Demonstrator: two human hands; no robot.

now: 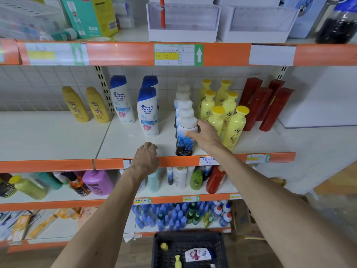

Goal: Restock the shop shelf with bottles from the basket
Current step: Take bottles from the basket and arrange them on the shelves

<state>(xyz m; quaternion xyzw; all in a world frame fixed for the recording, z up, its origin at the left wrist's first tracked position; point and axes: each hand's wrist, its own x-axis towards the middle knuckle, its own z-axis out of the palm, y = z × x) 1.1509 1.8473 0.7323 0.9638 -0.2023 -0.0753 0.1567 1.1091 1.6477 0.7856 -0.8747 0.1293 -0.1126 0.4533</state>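
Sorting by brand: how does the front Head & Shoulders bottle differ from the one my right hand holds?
The Head & Shoulders bottle has a blue cap; the dark-based bottle has a white one. The first stands free; the right hand grips the second. Both stand upright on one shelf.

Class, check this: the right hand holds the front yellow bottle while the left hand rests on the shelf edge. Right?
No. The head view shows the right hand holding the front white-capped blue bottle, not a yellow one; the left hand rests on the shelf edge.
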